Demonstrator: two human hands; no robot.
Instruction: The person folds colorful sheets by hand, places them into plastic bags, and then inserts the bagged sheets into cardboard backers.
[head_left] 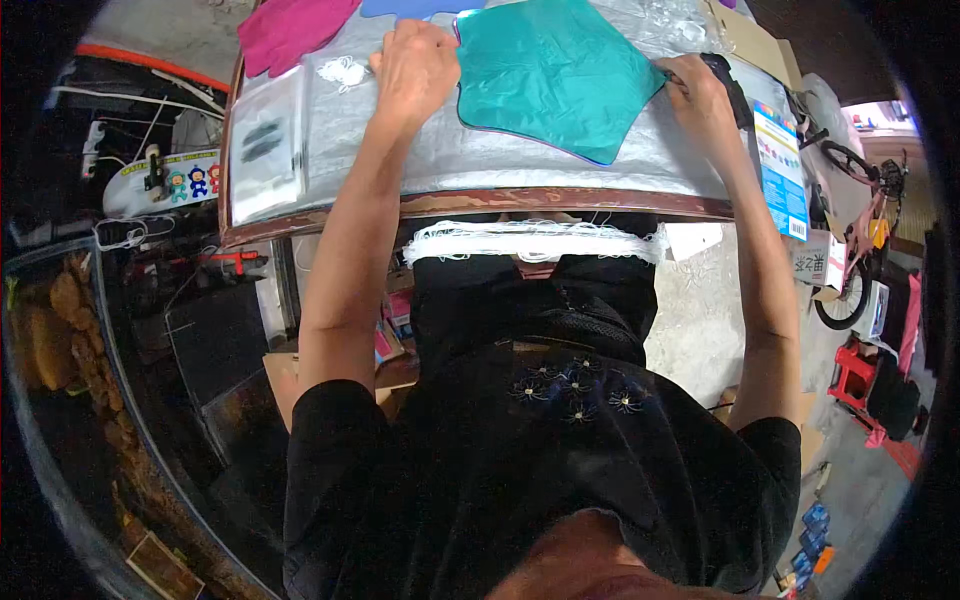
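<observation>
A flat teal star-shaped foil balloon [550,80] lies on the covered table, its shiny surface creased and its rim purplish. My right hand [697,92] pinches the balloon's right tip between thumb and fingers. At the balloon's upper left edge is my left hand [415,65], its fingers curled closed; the fingertips are hidden, so I cannot tell what they hold. Left of that hand sits a small tangle of white string [343,72]. A magenta flat piece [293,32] and a blue one [415,8] lie at the far side.
On the table's left is a clear plastic bag [267,145] with dark marks; a blue-and-white package [780,170] stands at the right edge. White strings [530,242] stretch across my lap below the wooden table edge [560,200]. A pink bicycle [860,190] and red stool [852,375] are to the right.
</observation>
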